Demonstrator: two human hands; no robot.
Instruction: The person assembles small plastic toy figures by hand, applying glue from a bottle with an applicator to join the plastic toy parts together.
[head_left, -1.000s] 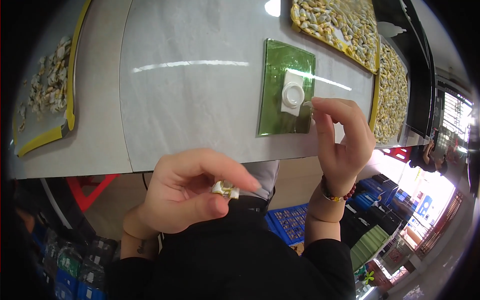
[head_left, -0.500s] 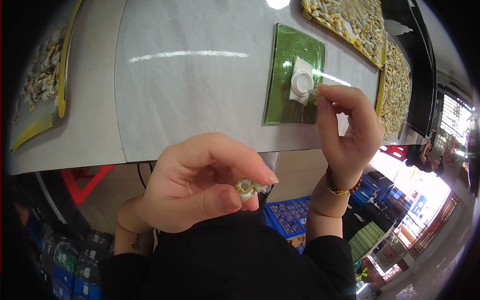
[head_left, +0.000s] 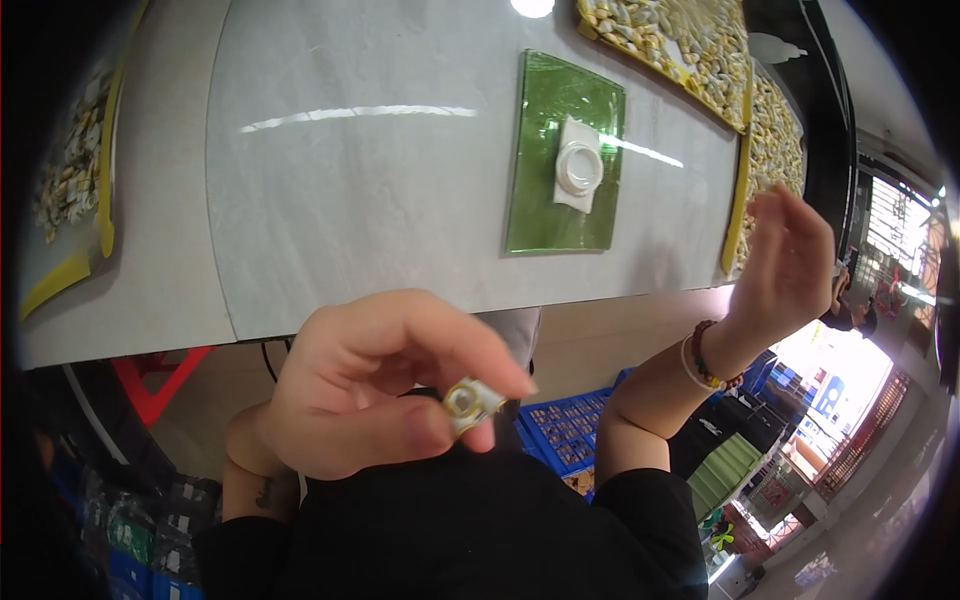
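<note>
My left hand is closed in a pinch in front of my body. Between its thumb and fingers sits a small white bead-like piece with gold edging and a round recess facing up. Out to the right, my right hand is raised by the edge of a yellow-rimmed tray. Its fingers are bent together and slightly blurred; anything at their tips cannot be made out. A small round white pot stands on a folded white pad on a green glass plate, apart from both hands.
Trays of many small white-and-gold pieces lie at the upper right and right. Another yellow-edged tray is at far left. Below the grey tabletop are blue compartment trays, a red stool and a green crate.
My right hand has left the white pot, where it held a small pale tip, and swung right toward the tray. My left hand, still pinching the bead-like piece, has shifted slightly down and left.
</note>
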